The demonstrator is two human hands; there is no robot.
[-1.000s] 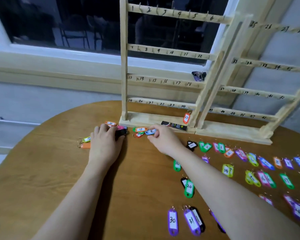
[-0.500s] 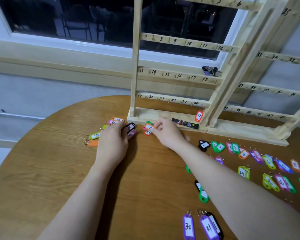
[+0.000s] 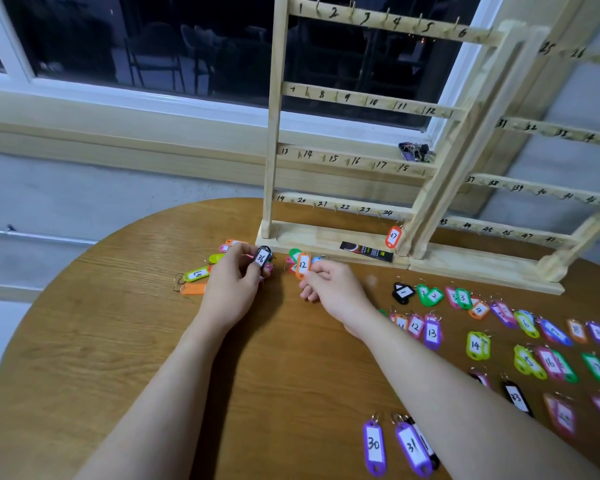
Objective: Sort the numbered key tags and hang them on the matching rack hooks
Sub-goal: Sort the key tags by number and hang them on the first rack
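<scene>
Pinching tags: your left hand (image 3: 231, 289) holds black 36 (image 3: 262, 258), right hand (image 3: 333, 289) orange 12 (image 3: 303, 265).
Loose tags (image 3: 196, 274) at 9 o'clock; rack (image 3: 274, 133) at 12 on the tabletop (image 3: 118, 341).

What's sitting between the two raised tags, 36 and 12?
Head view: between black tag 36 and orange tag 12, only bare table and a green tag's edge.

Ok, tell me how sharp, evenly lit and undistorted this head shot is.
Head view: wide-angle bends the rack posts; the window is dark, so light is indoor; arms cast soft shadows on the table; tags 36 and 12 read sharply, while far-right tags smear.
</scene>
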